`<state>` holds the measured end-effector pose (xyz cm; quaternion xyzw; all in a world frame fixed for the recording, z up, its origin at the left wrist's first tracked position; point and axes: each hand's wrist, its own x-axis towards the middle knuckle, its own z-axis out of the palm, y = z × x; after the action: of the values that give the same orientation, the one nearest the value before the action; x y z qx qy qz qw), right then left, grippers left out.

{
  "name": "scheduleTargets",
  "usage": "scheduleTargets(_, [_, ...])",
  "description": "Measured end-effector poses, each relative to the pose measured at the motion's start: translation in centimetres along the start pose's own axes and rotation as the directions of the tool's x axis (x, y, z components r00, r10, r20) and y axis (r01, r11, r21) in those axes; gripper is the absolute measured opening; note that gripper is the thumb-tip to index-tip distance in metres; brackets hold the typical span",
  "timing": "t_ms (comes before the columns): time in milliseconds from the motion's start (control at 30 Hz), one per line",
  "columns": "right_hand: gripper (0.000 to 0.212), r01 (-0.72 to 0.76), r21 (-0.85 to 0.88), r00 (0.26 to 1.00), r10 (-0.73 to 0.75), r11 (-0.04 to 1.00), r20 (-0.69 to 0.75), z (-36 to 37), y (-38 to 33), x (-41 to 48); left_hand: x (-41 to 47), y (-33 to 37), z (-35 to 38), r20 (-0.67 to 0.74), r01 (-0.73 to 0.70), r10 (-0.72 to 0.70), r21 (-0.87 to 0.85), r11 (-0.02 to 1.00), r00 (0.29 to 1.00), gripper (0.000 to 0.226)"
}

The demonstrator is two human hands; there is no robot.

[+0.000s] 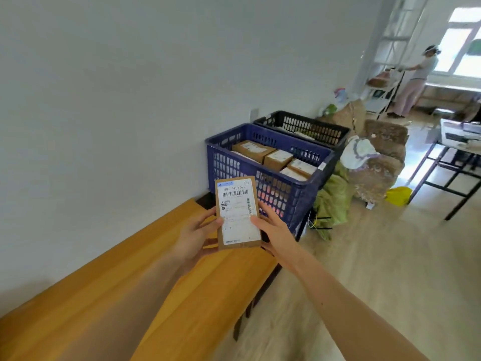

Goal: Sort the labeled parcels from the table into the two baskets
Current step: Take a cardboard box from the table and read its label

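I hold a flat brown cardboard parcel (238, 212) with a white barcode label facing me, above the far end of the wooden table (109, 295). My left hand (197, 237) grips its left edge and my right hand (270, 227) grips its right edge. Just beyond the parcel stands a blue basket (299, 188) with several labeled brown boxes (277, 158) inside. A black basket (325, 131) stands behind the blue one against the wall; its contents are mostly hidden.
Green bags (335, 201), brown sacks (377, 165) and a yellow bag (398, 195) lie on the floor right of the baskets. A dark-framed table (447, 162) stands at the right. A person (413, 82) stands far back by a window. A white wall runs along the left.
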<state>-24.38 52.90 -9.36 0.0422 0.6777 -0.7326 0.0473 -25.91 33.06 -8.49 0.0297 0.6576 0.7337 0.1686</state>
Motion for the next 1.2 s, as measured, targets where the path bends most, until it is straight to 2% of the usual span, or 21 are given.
scheduleTargets(133, [0.055,0.017,0.072,0.999,-0.013,0.997,-0.05,-7.8,-0.8,0.0,3.1,0.1,7.8,0.008,0.01,-0.01,0.044,0.999,1.0,0.043])
scheduleTargets(300, [0.058,0.04,0.118,0.996,-0.03,0.992,-0.086,-16.6,-3.2,-0.7,6.6,0.4,16.6,-0.005,0.038,-0.038,0.036,0.999,0.999,0.024])
scheduleTargets(667, [0.06,0.117,0.146,0.971,-0.082,0.982,-0.226,-30.6,-5.6,0.4,15.3,1.7,30.8,0.081,0.058,-0.063,0.064,0.996,0.995,0.018])
scheduleTargets(1033, [0.061,0.13,0.117,0.96,-0.095,0.985,-0.264,-42.6,-7.2,10.6,29.1,2.4,39.7,0.139,0.043,-0.048,0.042,0.998,0.989,0.024])
scheduleTargets(1200, [0.04,0.07,0.055,0.965,-0.054,0.996,-0.258,-46.8,-9.9,18.5,36.0,4.2,41.8,0.115,0.012,-0.012,0.006,1.0,0.993,0.03])
